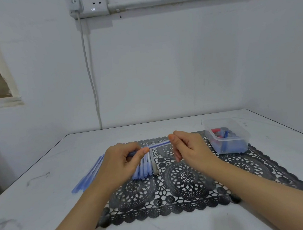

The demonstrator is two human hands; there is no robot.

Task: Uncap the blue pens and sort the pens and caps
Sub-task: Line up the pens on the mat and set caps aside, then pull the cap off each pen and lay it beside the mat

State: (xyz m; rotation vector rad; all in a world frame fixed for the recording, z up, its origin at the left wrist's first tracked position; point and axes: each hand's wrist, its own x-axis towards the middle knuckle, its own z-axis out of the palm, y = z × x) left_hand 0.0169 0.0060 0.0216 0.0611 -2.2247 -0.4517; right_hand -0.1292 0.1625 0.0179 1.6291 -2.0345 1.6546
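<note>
Room: a pale wall point(179, 66) stands behind the black lace mat point(189, 181). Up and left of the mat is a wall socket point(93, 4), and its white cable point(90, 74) drops behind the table.
Surface: a white table point(45, 206), scuffed with grey marks. The mat lies on it in front of me.
Loose pens point(90, 173): a slanted bunch of blue ones, lying on the bare table just off the mat's left edge.
My left hand point(121, 159): over the mat's left part. My fingers are curled round the left end of the held pen point(158, 144) and my thumb presses on its barrel.
Row of pens point(142, 168): side by side on the mat's left part, partly under my left hand. A grey one point(154, 166) lies at the right of the row.
Held pen: lifted above the mat's far edge, spanning between my two hands. Its ends are covered, so I cannot tell whether the cap is on.
My right hand point(190, 148): over the mat's middle. Thumb and forefinger are closed in a pinch on the pen's right end, and my other fingers hang loosely bent.
Clear tub point(241, 143): on the mat's far right corner. It holds caps point(222, 136), blue and some red.
</note>
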